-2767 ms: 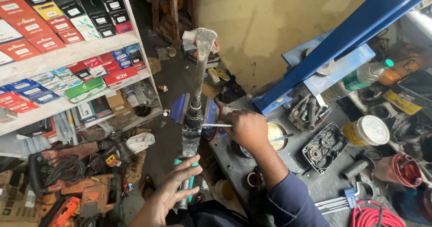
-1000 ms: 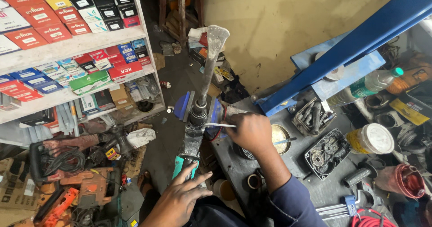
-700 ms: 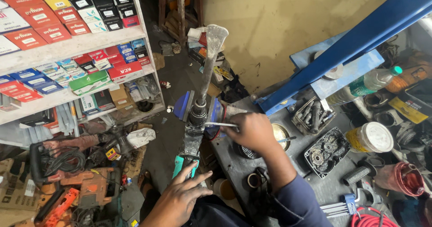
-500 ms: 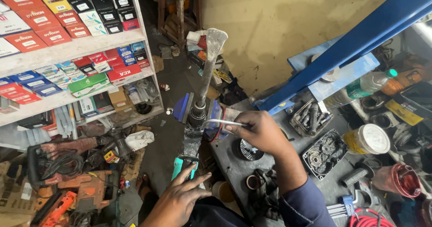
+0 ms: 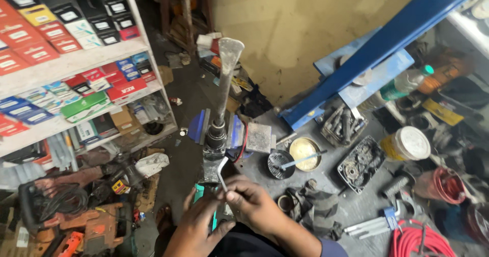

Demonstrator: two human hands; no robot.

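A demolition hammer tool (image 5: 216, 144) with a wide flat chisel bit (image 5: 227, 74) stands clamped in a blue vise (image 5: 201, 125) at the bench edge. My left hand (image 5: 196, 225) grips the tool's green lower body (image 5: 199, 192) from below. My right hand (image 5: 253, 203) pinches a small bent hex key (image 5: 221, 170) whose short end points at the tool's grey housing.
A shelf (image 5: 76, 66) of red, blue and green boxes stands on the left. On the bench lie a grease tin (image 5: 304, 153) with a stick, a tray of bits (image 5: 342, 125), a gear housing (image 5: 361, 164), a white jar (image 5: 409, 143), rags (image 5: 311, 207), a red cord (image 5: 418, 239). Power tools (image 5: 76, 226) sit on the floor.
My right hand has pulled back from the upper part of the tool toward me, bringing the hex key down to the lower housing near my left hand.
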